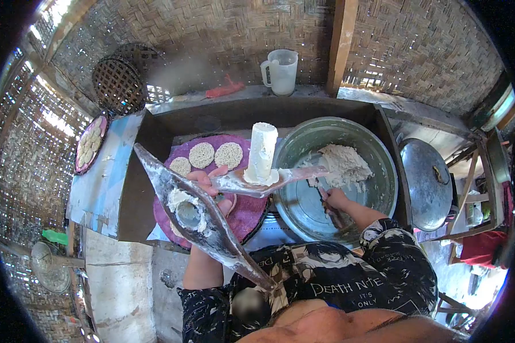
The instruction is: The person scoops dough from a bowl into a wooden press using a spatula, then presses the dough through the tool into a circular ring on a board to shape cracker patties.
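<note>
My left hand [203, 180] is wrapped around a dough-smeared wooden noodle press. Its long pointed body [167, 184] slants across my front, a dough-ringed round hole in its middle. Also at that hand is the press's plunger [262, 151], its dough-coated cylinder standing up from a wooden handle that reaches over the basin. My right hand [339, 200] is closed around a dark, flat-bladed scraper [340, 219] inside the big green basin [289, 137]. White dough [343, 161] lies heaped at the basin's far side, just beyond that hand.
Left of the basin, a purple round mat [246, 214] bears several pressed noodle rounds [201, 155]. A dark wooden box edge [212, 114] surrounds both. Behind stand a plastic jug [283, 71] and a red bag [225, 89]. A large metal lid [424, 186] is at the right.
</note>
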